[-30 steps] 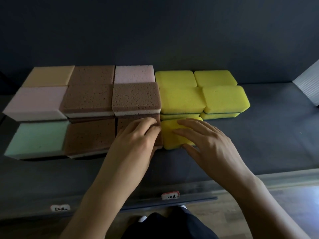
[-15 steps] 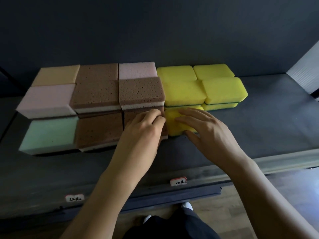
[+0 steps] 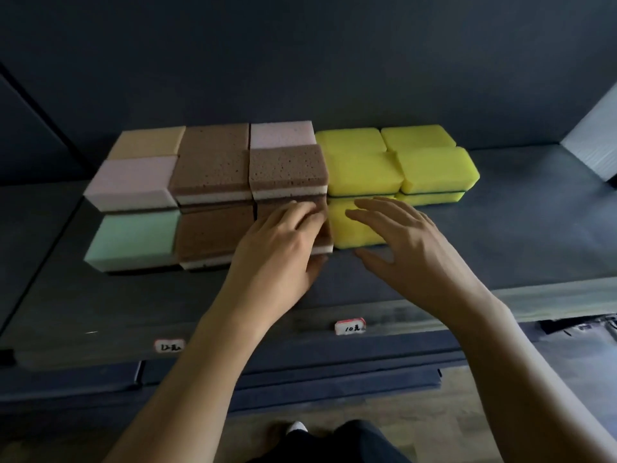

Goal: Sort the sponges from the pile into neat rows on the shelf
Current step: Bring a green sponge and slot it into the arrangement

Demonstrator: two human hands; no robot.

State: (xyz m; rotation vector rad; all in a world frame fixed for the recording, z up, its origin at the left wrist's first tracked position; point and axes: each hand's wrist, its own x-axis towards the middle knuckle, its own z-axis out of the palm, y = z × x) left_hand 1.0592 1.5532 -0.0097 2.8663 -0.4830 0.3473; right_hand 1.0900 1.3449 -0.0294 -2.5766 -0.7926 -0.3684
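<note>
The rounded yellow foam sponge (image 3: 354,228) lies flat on the dark shelf (image 3: 517,228) at the centre of the frame. It sits in the front row, with its left side tight against a brown porous sponge (image 3: 268,210) that has a white layer, and its far edge against the stacked yellow sponges (image 3: 400,168) behind.

The right hand (image 3: 410,252) is spread over it, grip open and fingers straight. I cannot tell whether they touch the foam. The hand looks placed to square the sponge into line.

The left hand (image 3: 280,252) has its grip closed on the brown sponge, fingers bent over the top and thumb at the front face, probably to brace it against shifting.

Left of these, a pale green foam block (image 3: 133,235) ends the front row. Two white price labels (image 3: 350,326) mark the shelf's front lip.
</note>
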